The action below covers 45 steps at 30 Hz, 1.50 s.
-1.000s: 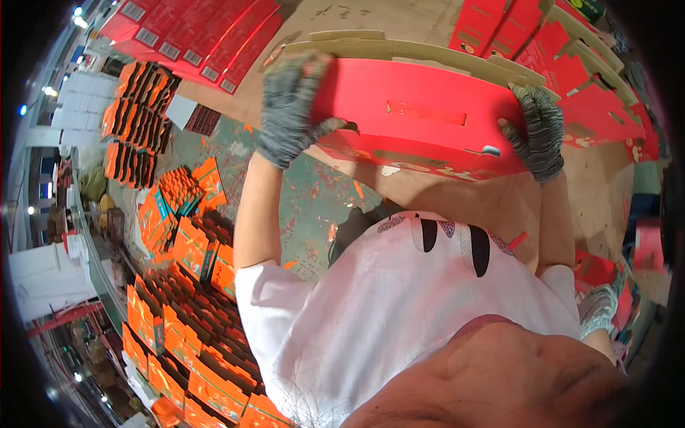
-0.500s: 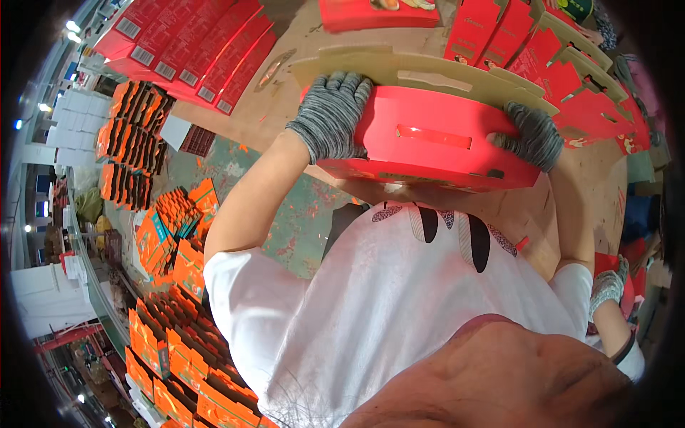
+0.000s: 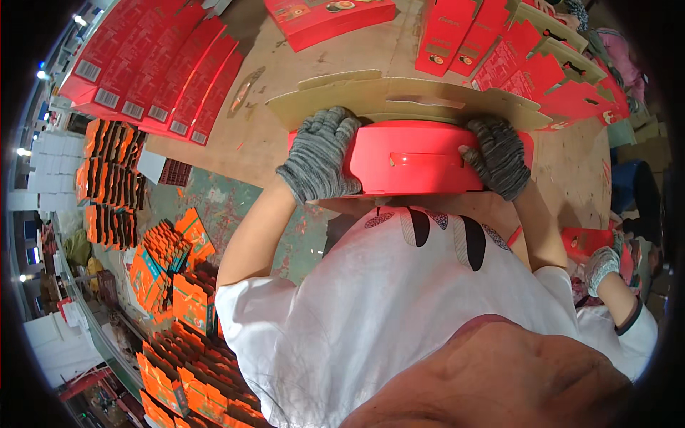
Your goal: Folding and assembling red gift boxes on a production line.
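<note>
A red cardboard carton lies on the wooden table close in front of me, with a raised brown inner flap along its far side. A slot with a shiny red strip shows in the middle of its red panel. My left hand, in a grey knit glove, grips the carton's left part, fingers bent against the base of the flap. On the right part, my right hand, gloved alike, grips with its fingers over the panel edge and its thumb on the red face. The carton's underside is hidden.
Red boxes stand in a row at the far left, and more red cartons stand far right. Another red box lies at the back. Orange cartons fill the floor at left. A co-worker's gloved hand is at right.
Both hands have shifted on the carton, the right one inward to the left. The red panel has tilted and its near edge now looks straighter. The whole view has shifted slightly.
</note>
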{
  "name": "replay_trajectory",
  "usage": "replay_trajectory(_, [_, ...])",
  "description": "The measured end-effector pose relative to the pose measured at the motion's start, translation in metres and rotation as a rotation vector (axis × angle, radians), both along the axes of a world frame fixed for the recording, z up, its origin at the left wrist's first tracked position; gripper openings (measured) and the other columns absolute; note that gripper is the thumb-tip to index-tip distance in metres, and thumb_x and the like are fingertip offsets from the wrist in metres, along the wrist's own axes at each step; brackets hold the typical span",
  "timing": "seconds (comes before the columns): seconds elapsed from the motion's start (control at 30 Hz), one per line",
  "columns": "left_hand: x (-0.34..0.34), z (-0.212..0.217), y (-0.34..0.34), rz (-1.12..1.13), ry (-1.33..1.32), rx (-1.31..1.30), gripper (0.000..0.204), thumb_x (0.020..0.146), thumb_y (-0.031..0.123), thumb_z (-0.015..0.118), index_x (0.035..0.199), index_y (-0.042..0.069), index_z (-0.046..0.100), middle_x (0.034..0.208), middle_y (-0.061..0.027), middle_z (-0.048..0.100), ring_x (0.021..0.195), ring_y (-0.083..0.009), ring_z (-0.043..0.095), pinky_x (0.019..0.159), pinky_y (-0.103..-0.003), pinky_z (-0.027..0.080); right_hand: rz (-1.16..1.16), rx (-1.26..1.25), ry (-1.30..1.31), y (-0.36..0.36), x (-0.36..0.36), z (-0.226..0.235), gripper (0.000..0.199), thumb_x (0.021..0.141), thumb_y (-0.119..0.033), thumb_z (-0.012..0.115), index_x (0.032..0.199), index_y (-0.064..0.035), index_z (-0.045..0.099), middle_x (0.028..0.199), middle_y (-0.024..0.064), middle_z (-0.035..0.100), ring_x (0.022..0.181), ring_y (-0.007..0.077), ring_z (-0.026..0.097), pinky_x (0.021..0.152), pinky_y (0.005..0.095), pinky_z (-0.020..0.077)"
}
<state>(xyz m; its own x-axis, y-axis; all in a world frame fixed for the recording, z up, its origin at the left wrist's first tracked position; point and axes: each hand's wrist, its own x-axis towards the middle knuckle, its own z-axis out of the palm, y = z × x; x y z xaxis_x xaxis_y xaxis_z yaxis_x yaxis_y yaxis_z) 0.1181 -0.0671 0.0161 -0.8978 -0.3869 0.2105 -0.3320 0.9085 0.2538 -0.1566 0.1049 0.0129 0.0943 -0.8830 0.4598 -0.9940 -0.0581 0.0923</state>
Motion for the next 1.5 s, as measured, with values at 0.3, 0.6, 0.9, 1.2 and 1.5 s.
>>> replay_trajectory(0.3, [0.002, -0.009, -0.005, -0.003, -0.122, 0.015, 0.095, 0.052, 0.039, 0.077, 0.131, 0.000, 0.041, 0.126, -0.0239, 0.047, 0.119, -0.0381, 0.043, 0.102, -0.045, 0.032, -0.020, 0.040, -0.190, -0.026, -0.006, -0.006, 0.032, 0.086, -0.034, 0.054, 0.079, -0.0031, 0.061, 0.073, 0.0165, 0.060, 0.071, 0.0331, 0.058, 0.067, 0.0432, 0.0460])
replay_trajectory(0.6, [-0.008, -0.007, -0.012, -0.050, -0.248, 0.070, 0.095, 0.052, 0.041, 0.076, 0.128, -0.003, 0.043, 0.125, -0.0244, 0.047, 0.117, -0.0383, 0.044, 0.102, -0.044, 0.032, -0.008, 0.491, -0.292, -0.042, -0.016, -0.007, 0.043, 0.092, -0.040, 0.041, 0.080, -0.0057, 0.065, 0.072, 0.0162, 0.062, 0.069, 0.0342, 0.059, 0.068, 0.0442, 0.0469])
replay_trajectory(0.9, [0.005, -0.017, -0.011, -0.099, -0.021, 0.054, 0.086, 0.053, 0.038, 0.079, 0.125, 0.002, 0.050, 0.119, -0.0205, 0.053, 0.114, -0.0358, 0.048, 0.100, -0.044, 0.034, -0.090, 0.675, -0.384, -0.051, -0.021, -0.011, 0.048, 0.092, -0.043, 0.040, 0.077, -0.0039, 0.065, 0.076, 0.0182, 0.063, 0.072, 0.0341, 0.060, 0.073, 0.0443, 0.0467])
replay_trajectory(1.2, [0.023, -0.016, 0.005, -0.025, 0.236, -0.018, 0.064, 0.056, 0.042, 0.077, 0.108, 0.006, 0.065, 0.105, -0.0126, 0.062, 0.099, -0.0300, 0.058, 0.086, -0.040, 0.044, -0.038, 0.837, -0.471, -0.063, -0.014, -0.013, 0.049, 0.091, -0.043, 0.041, 0.087, 0.0006, 0.062, 0.085, 0.0209, 0.062, 0.082, 0.0370, 0.059, 0.079, 0.0426, 0.0451])
replay_trajectory(1.5, [0.060, -0.039, 0.005, 0.578, 0.568, 0.286, 0.054, 0.065, 0.016, 0.080, 0.112, 0.003, 0.057, 0.107, -0.0140, 0.057, 0.098, -0.0256, 0.056, 0.085, -0.032, 0.043, 0.019, 0.450, -0.289, -0.041, -0.013, -0.022, 0.039, 0.090, -0.040, 0.046, 0.090, -0.0056, 0.064, 0.081, 0.0164, 0.063, 0.078, 0.0325, 0.060, 0.073, 0.0432, 0.0474])
